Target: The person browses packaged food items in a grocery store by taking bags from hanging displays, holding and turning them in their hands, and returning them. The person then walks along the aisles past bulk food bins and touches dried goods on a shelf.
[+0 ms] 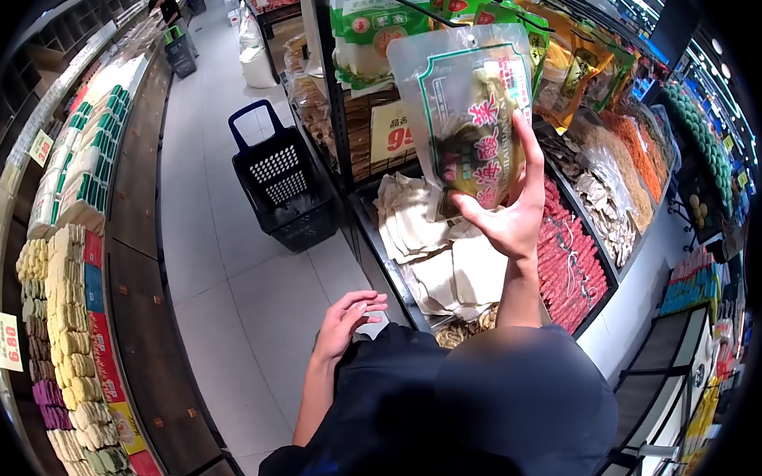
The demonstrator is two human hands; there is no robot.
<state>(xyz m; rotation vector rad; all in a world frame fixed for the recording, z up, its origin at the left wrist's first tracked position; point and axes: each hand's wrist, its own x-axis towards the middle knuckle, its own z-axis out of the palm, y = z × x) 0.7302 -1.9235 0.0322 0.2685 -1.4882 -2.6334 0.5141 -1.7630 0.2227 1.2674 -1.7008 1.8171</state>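
My right hand (518, 212) is raised and closed around a pouch of pickled vegetables (478, 127). Its thumb presses the lower edge and its fingers run along the right side. The pouch has a clear front with red and white printing, and dark greenish contents show through. My left hand (349, 322) hangs low beside my body with loosely bent fingers apart and nothing in it. Behind the pouch, a row of green packets (377, 34) hangs on hooks. Below it lie pale flat dried sheets (456, 271) and red sausages (567, 255) in a display bin.
A black shopping basket (292, 221) with a blue handle stands on the tiled floor to the left. Shelves of packaged noodles (80, 310) line the far left. Along the aisle, a person (166, 9) stands near a green-handled basket (181, 55). Bins of dried goods (627, 155) extend right.
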